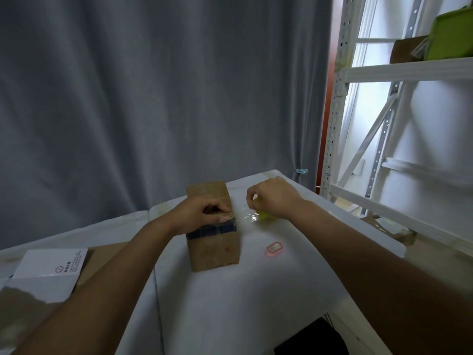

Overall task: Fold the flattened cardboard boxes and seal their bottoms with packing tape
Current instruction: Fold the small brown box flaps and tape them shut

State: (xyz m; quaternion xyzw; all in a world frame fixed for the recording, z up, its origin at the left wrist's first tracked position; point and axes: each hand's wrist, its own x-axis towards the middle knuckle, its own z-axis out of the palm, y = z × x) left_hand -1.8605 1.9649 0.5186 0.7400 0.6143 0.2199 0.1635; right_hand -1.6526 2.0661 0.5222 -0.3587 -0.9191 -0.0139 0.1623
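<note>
A folded brown cardboard box (213,248) stands on the white-covered table (256,290), its upper face crossed by a dark blue band. My left hand (202,212) lies on top of the box with fingers curled, pressing the end of a clear strip of packing tape (245,215) onto it. The strip stretches to the right, off the box. My right hand (272,198) grips a yellow tape roll (266,216), mostly hidden under the fingers, just right of the box and slightly above the table.
A small pink tag (273,249) lies on the table right of the box. Flattened white and brown cardboard (48,272) lies at the left. A white metal shelf rack (384,175) stands close on the right. A grey curtain (153,98) hangs behind the table.
</note>
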